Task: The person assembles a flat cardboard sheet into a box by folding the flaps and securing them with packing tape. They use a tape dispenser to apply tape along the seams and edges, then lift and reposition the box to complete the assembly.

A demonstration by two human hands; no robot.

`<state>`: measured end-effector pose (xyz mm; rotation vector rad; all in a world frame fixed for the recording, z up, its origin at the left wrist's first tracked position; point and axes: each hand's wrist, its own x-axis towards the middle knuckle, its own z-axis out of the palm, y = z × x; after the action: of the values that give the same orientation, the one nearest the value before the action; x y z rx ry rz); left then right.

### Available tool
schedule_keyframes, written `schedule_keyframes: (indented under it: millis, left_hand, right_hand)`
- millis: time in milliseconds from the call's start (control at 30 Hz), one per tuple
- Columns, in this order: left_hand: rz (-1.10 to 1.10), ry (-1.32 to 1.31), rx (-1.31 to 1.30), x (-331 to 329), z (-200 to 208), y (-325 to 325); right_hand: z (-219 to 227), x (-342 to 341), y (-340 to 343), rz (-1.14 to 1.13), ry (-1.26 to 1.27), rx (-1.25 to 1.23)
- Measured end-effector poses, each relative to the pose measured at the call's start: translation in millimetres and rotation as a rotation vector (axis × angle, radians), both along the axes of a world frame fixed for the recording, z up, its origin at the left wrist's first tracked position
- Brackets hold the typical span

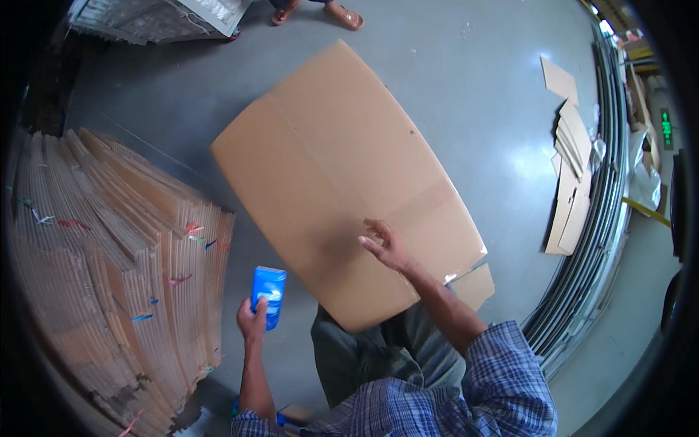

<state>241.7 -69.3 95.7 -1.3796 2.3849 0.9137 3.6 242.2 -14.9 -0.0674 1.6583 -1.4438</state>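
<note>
A large flattened brown cardboard carton (328, 160) lies in front of me, its near end by my legs. My right hand (386, 246) is over its near part, fingers apart and slightly bent, with nothing in them. A dark shadow falls on the cardboard beside that hand; whether the fingertips touch the surface cannot be told. Left of the carton, my left hand (252, 318) is closed round the lower part of a blue rectangular packet (269, 295) with pale print. The packet stands roughly upright in the grip, apart from the carton.
Stacks of flattened cartons (109, 255) with coloured ties rise at the left. Loose cardboard pieces (571, 146) lie at the right beside long dark bars (608, 146). A person's sandalled foot (346, 16) and a wheeled container (156, 20) are at the far side.
</note>
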Motion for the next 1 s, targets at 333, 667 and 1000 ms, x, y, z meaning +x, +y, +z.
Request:
schedule_keyframes:
  millis: [333, 667, 1000]
  left_hand:
    - [-0.518, 0.085, 0.572, -237.0, 62.2, 107.3]
    - [-0.786, 0.095, 0.611, -306.2, 9.7, 61.4]
    - [-0.781, 0.236, 0.693, -361.5, -19.5, 45.3]
  right_hand:
    - [48.1, -46.6, 35.7, -0.245, -0.644, -0.773]
    - [16.7, -85.8, -4.3, -0.435, -0.456, -0.369]
    - [-2.7, -166.8, -2.0, -0.399, -0.669, -0.505]
